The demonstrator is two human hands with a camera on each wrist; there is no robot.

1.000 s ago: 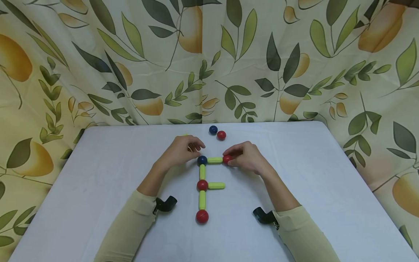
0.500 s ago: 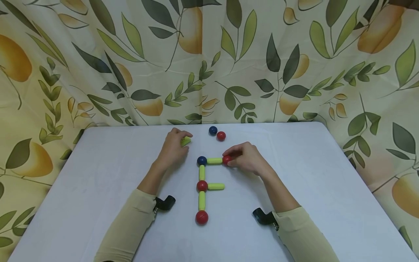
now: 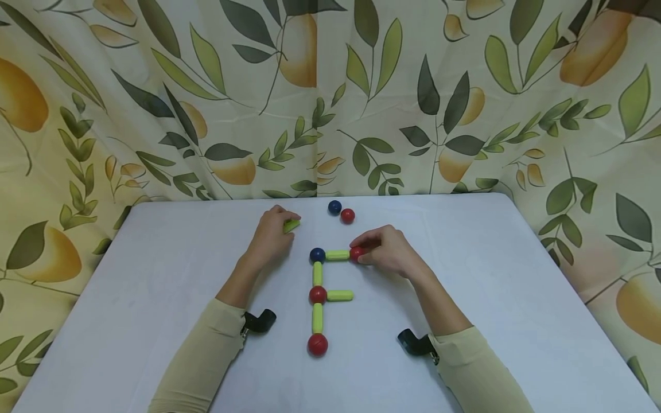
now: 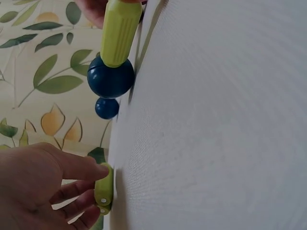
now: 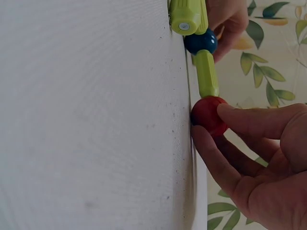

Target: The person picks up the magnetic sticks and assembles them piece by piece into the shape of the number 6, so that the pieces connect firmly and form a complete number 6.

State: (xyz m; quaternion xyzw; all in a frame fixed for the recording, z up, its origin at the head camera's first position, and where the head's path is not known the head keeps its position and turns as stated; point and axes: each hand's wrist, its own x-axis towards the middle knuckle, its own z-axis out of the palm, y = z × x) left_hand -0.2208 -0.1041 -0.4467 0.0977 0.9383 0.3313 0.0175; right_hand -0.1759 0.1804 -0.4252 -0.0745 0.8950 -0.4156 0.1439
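At the back left of the table, my left hand (image 3: 271, 234) pinches a yellow-green magnetic rod (image 4: 104, 187) between thumb and fingers; a second rod's end (image 4: 104, 210) shows just beyond it in the left wrist view. My right hand (image 3: 391, 250) holds a red ball (image 5: 209, 116) by its sides. That ball joins a horizontal rod (image 3: 337, 255), which runs left to a dark blue ball (image 3: 317, 255). Below this corner, a rod, a red ball (image 3: 318, 295), another rod and a bottom red ball (image 3: 317, 345) form a column. One short rod (image 3: 340, 295) sticks out right from the middle ball.
A loose dark blue ball (image 3: 334, 207) and a loose red ball (image 3: 348, 216) lie near the table's back edge. A white cloth covers the table (image 3: 465, 252). Behind it hangs a leaf-and-fruit patterned curtain (image 3: 382, 115).
My left hand has moved from beside the blue corner ball back and left to the rods, and now pinches one. The right hand stays on its red ball.
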